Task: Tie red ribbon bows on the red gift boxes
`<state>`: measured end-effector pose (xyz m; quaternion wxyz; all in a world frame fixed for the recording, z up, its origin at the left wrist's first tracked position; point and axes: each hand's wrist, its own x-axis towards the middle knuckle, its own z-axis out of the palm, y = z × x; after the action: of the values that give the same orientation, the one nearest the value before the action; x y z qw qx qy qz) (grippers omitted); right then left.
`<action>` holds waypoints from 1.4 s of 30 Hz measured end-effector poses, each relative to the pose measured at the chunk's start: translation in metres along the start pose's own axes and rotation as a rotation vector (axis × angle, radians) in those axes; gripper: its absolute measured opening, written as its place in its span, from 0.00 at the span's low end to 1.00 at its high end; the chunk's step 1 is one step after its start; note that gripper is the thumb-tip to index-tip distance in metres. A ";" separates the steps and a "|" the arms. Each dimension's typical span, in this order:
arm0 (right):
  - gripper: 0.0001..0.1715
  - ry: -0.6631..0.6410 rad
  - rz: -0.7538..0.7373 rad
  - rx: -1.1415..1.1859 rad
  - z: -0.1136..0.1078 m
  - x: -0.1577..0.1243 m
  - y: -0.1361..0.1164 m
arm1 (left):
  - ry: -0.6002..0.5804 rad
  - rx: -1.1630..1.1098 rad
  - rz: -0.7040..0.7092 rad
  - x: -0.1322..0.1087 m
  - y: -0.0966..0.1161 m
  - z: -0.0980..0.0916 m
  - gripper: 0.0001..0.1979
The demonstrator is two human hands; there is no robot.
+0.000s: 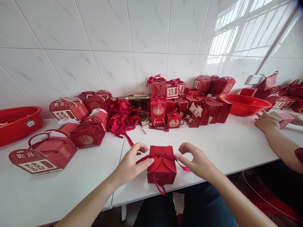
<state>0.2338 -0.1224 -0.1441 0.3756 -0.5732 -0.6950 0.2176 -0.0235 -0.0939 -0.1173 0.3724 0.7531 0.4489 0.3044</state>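
Red box (162, 173) on white table (213, 138), between left hand (134, 160), fingers wide, and right hand (197, 160), fingers curled; can't tell if it pinches ribbon (169, 156). Probably best: snug both tails (183, 167) evenly, knot (162, 155) centred.

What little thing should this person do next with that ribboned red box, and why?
I'd probably pinch the ribbon on both sides and draw it gently outward. It lies across the top of the red box and reaches out on both sides, where the left hand and right hand are poised with thumbs and fingers parted.
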 end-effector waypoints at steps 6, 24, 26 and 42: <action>0.22 -0.161 0.180 0.314 0.027 0.010 -0.002 | -0.034 -0.130 -0.043 0.004 -0.006 0.016 0.15; 0.16 -0.128 -0.232 -0.030 -0.020 -0.002 -0.001 | -0.502 -0.061 -0.414 0.025 -0.016 -0.030 0.10; 0.17 0.057 -0.295 -0.094 -0.012 -0.002 -0.004 | -0.697 -0.119 -0.381 0.031 -0.015 -0.037 0.08; 0.08 0.110 -0.144 0.392 0.012 0.013 -0.057 | -0.073 0.060 0.197 0.005 0.026 0.010 0.14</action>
<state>0.1875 -0.1221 -0.1064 0.5320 -0.4490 -0.6569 0.2896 -0.0017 -0.1010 -0.1003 0.3339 0.8151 0.3677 0.2984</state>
